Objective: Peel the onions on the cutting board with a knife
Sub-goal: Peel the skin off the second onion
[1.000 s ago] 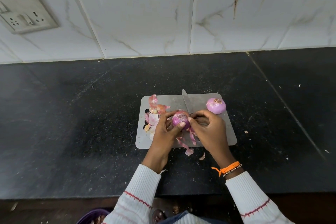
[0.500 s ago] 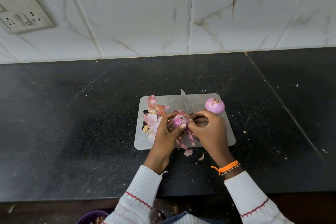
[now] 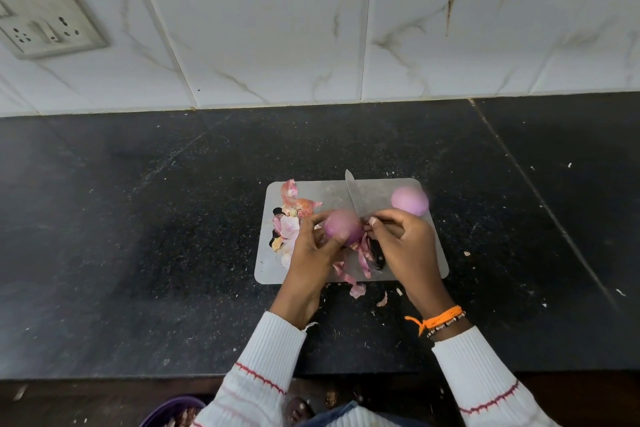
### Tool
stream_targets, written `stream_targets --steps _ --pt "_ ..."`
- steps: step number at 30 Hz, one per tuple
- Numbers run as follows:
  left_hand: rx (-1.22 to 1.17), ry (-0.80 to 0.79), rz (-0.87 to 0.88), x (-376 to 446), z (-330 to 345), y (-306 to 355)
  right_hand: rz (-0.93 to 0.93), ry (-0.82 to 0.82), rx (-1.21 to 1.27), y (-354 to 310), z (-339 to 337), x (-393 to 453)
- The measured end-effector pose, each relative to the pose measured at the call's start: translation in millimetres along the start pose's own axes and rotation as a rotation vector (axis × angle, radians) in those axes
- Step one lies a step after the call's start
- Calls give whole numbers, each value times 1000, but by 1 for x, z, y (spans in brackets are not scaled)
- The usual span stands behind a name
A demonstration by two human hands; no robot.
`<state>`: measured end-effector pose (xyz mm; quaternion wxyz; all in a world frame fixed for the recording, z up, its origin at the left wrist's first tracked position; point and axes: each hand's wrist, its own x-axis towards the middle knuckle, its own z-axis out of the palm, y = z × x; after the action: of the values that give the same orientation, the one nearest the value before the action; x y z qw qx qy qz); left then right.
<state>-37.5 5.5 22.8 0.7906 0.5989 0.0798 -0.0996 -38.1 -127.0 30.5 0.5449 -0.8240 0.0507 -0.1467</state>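
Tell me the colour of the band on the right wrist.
Orange, a thread band with a dark beaded strand beside it, clearest in the head view.

Left hand: grips a purple onion above the cutting board.
Right hand: holds the knife, blade pointing to the wall.
Second onion: on the board's far right corner.
Peels: piled on the board's left side.

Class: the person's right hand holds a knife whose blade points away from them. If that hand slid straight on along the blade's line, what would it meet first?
Probably nothing on the grey cutting board: the right hand and steel knife would pass left of the peeled pink onion, reaching black countertop, then the tiled wall.
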Motion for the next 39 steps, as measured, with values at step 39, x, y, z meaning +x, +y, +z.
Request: stream_targets --steps 39 --pt "-16 -19 5 -1 4 3 -60 25 16 5 4 0"
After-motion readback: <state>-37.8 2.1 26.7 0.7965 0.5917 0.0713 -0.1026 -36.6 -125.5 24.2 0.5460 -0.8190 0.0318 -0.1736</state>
